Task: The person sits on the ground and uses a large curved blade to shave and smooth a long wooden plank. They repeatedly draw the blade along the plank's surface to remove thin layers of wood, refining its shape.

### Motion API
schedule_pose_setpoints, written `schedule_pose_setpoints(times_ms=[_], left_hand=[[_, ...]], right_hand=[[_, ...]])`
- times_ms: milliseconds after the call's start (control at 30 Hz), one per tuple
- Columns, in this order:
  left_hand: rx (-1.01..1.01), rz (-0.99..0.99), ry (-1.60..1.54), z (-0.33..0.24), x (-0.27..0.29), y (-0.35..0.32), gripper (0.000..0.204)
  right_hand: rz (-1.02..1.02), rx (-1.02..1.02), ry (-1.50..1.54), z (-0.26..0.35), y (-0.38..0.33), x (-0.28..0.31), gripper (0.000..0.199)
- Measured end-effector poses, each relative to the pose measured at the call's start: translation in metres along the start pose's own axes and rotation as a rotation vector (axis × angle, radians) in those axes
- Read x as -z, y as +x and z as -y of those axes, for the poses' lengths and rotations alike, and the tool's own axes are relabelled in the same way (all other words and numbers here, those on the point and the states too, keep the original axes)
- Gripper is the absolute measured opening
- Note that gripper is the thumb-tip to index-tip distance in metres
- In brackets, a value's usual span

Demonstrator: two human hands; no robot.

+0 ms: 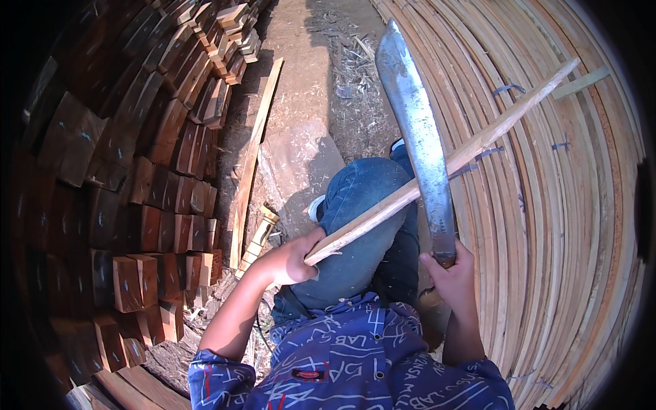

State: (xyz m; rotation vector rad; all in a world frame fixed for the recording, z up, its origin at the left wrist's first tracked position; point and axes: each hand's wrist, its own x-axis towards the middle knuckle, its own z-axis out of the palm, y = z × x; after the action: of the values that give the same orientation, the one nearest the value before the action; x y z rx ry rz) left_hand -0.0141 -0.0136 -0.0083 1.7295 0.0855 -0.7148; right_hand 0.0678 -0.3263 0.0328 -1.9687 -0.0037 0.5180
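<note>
A long, rough-hewn wooden stick (383,207) slants across my raised knee, its far end pointing up to the right. Near its lower end, my left hand (295,261) is closed around it. My right hand (452,272) grips the short handle of a machete (418,123), whose wide, scuffed steel blade points away from me. The blade crosses over the stick just right of my knee, hiding a piece of it; whether the two touch I cannot tell. Blue jeans (355,239) cover the leg under the stick.
Stacked timber blocks (171,184) rise on my left. To the right lie many long, thin wooden strips (547,225) in a pile. A narrow plank (256,157) rests on the dirt ground, beside a flat slab (301,160). Wood shavings (359,89) litter the ground ahead.
</note>
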Motion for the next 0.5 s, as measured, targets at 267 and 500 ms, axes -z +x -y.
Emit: schedule_pose_setpoints(times_ms=[267,500], left_hand=[[0.017,-0.02,0.053,0.008,-0.002,0.003,0.053],[-0.043,-0.058,0.161,0.007,-0.004,0.002,0.053]], right_hand=[[-0.109,-0.072,0.142,0.001,-0.006,-0.004,0.019],[-0.047,-0.086,0.355,-0.001,-0.008,-0.007,0.02]])
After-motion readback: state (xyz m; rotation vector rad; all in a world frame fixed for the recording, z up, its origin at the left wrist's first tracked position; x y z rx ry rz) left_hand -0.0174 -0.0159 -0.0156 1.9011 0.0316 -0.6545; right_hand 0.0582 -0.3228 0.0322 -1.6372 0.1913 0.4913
